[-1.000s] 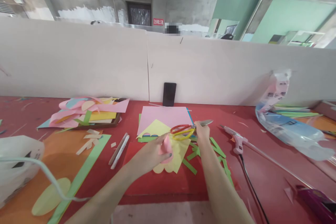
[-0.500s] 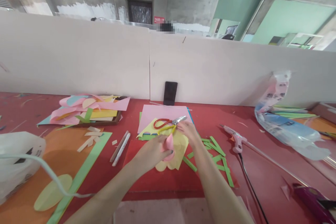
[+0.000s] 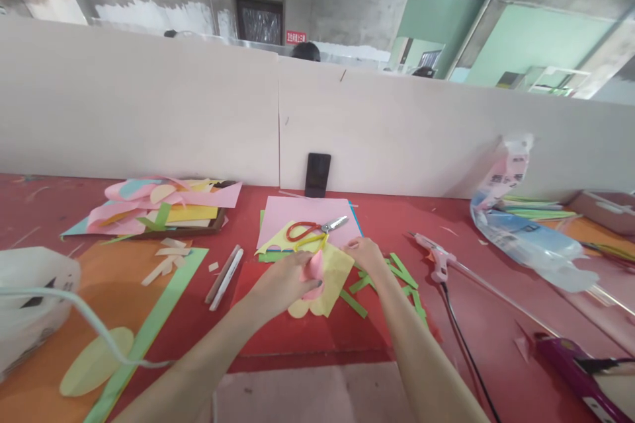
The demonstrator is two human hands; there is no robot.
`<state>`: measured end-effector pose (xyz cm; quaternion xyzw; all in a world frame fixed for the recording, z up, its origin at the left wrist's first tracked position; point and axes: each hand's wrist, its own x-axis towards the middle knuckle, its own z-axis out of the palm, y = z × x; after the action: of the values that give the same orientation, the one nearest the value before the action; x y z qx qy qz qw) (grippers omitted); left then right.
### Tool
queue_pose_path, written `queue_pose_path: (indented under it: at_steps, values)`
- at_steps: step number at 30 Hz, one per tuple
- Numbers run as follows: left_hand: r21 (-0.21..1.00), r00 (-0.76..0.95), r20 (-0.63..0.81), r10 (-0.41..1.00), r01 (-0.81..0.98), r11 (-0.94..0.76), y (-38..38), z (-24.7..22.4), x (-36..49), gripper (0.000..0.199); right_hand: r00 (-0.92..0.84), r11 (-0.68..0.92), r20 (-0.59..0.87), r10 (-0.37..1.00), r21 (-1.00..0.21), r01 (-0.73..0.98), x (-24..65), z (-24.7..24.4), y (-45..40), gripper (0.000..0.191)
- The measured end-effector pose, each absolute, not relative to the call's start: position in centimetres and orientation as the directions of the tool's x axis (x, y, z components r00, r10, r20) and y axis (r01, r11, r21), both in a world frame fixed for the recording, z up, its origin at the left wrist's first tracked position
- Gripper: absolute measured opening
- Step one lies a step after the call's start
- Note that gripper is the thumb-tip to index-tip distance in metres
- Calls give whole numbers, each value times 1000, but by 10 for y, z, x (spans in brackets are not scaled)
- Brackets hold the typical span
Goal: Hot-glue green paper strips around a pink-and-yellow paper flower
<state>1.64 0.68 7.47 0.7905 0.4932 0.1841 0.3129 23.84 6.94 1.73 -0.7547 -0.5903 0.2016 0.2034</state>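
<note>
My left hand (image 3: 282, 277) is closed around a curled piece of pink paper (image 3: 315, 271), thumb on its near side. Beneath it lies yellow paper (image 3: 337, 271) with a scalloped lower edge. My right hand (image 3: 368, 252) is by the right corner of that yellow paper, above the green paper strips (image 3: 354, 303). Its fingers are curled together; what they hold, if anything, I cannot make out. Scissors (image 3: 325, 228) with red and yellow handles rest just beyond both hands, on a pink paper sheet (image 3: 307, 208).
A black phone (image 3: 317, 175) leans on the white partition (image 3: 198, 112). Two pens (image 3: 227, 281) lie left of my hands. At right are a pink glue gun (image 3: 439, 258) with a cord and a plastic bag (image 3: 536, 244). A box of paper scraps (image 3: 163, 211) stands back left.
My right hand has drawn away from the scissors, a little to the right, and its fingers have curled in. My left hand still holds the pink paper. The whole view has shifted slightly.
</note>
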Motion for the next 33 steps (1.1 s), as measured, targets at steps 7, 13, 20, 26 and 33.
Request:
queue_pose_path:
  at_steps: [7,13,20,26,33]
  values:
    - [700,460,30,887,625,-347,4,88,11,14,83,-117,-88,993,-520,846,226,23,67,15]
    - [708,422,48,905,625,-330,2,97,9,16,89,-91,-29,996,-527,845,216,21,67,15]
    - [714,398,57,916,625,-316,2,101,8,12,122,-87,26,992,-561,824,194,6,71,16]
    - [672,370,7,929,686,-278,4,100,10,16,46,-8,46,998,-607,795,186,9,69,27]
    - [651,403,-32,915,703,-287,3,93,12,12,69,-16,65,995,-603,797,192,14,62,44]
